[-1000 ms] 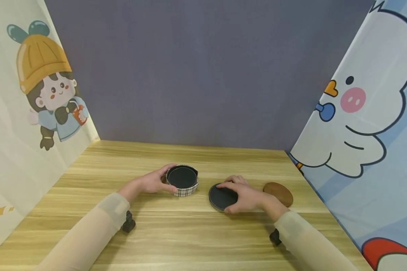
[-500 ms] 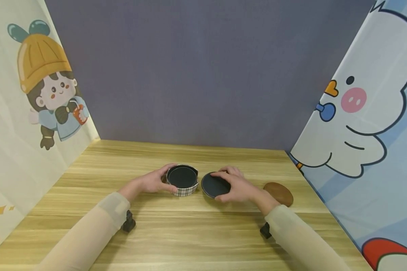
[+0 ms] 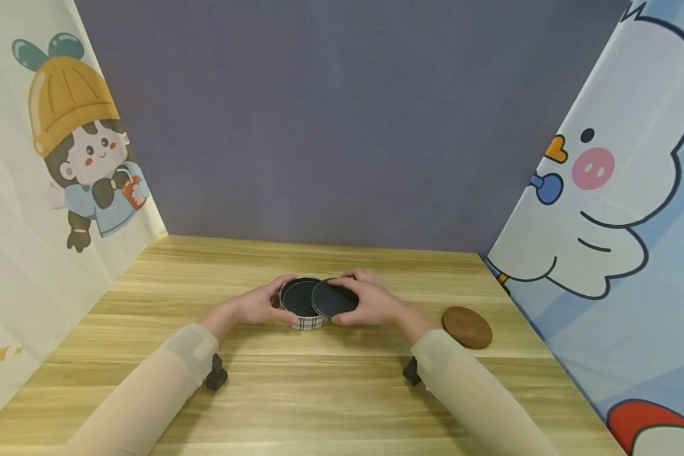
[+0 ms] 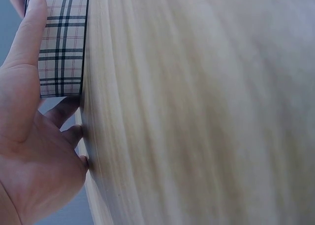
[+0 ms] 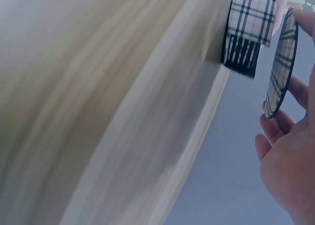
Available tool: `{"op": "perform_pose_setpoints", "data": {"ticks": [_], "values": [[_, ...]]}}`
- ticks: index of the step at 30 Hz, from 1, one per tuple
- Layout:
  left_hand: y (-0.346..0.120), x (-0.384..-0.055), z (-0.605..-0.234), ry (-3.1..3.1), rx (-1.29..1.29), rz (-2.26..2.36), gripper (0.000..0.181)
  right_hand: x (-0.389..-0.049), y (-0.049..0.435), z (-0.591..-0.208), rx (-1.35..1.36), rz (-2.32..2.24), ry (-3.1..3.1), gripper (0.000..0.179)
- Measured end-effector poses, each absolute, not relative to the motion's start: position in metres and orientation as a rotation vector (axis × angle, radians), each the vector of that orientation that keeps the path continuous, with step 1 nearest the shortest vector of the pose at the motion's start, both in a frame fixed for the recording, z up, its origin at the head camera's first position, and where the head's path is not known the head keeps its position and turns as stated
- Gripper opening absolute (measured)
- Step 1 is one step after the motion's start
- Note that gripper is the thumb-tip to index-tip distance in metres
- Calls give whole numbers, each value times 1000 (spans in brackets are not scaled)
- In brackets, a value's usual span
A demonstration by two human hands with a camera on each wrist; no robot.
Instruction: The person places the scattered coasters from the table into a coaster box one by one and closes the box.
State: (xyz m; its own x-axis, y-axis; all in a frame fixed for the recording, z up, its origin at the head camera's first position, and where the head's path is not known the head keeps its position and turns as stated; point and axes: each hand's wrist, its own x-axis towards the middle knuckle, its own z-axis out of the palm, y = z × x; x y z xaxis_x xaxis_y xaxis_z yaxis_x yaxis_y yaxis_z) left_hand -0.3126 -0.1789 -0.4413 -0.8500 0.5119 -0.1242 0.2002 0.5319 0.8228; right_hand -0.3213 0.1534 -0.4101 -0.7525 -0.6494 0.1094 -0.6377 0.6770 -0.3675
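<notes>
A round coaster holder with a plaid outer wall and a black inside stands on the table, a black disc visible within it. My left hand grips its left side; in the left wrist view the thumb lies along the plaid wall. My right hand pinches a round coaster by its edge, black on top. The right wrist view shows this coaster's plaid underside, tilted, beside the holder's gap with its dark striped part. From the head, the coaster overlaps the holder's right rim.
A brown round disc lies on the wood-grain table to the right of my right hand. A grey partition rises behind the table, with cartoon-printed panels on both sides.
My right hand has lifted the coaster and carried it left and away from me, until it overlaps the holder. My left hand and the holder have stayed in place.
</notes>
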Motion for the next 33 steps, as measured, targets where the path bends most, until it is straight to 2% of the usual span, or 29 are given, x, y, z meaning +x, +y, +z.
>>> {"op": "perform_pose_setpoints", "data": {"ticks": [14,33], "values": [[-177,-313,-441,2388,599,1228,114,-332,108,-415,-1073,-601,2790,82],[-180,-312,-439,2424,598,1202,110,-334,95,-411,-1049,-592,2685,78]]}}
